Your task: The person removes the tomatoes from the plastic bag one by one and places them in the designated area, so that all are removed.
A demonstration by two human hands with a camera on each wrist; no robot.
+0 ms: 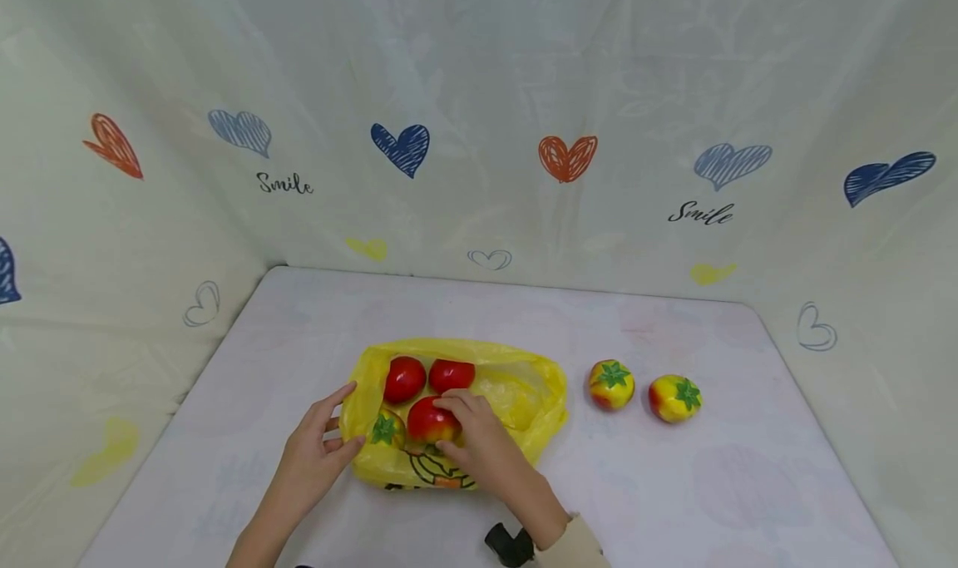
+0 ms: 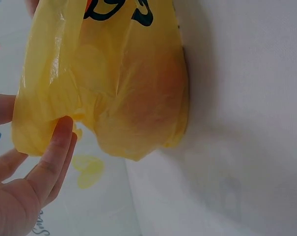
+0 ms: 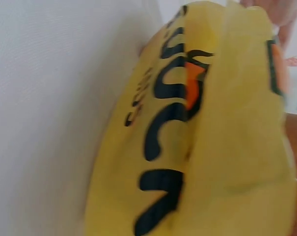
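Note:
A yellow plastic bag (image 1: 524, 360) with dark printing lies mouth-up on the table. My left hand (image 1: 314, 451) pinches its left rim, thumb and fingers on either side of the plastic; the left wrist view shows those fingers (image 2: 52, 162) up close. Inside the bag, my right hand (image 1: 482, 443) grips a red-and-yellow toy fruit (image 1: 430, 420). Around it in the bag sit a red fruit (image 1: 405, 379), another red fruit (image 1: 452, 375) and a yellow fruit with a green star-shaped top (image 1: 387, 428). The bag wall hides most of the right hand in the right wrist view.
Right of the bag, two yellow-red fruits with green tops, a nearer-in one (image 1: 611, 384) and an outer one (image 1: 675, 398), rest on the white table (image 1: 748, 485). A black object (image 1: 509, 545) shows by the right wrist. A heart-printed curtain (image 1: 479, 69) stands behind.

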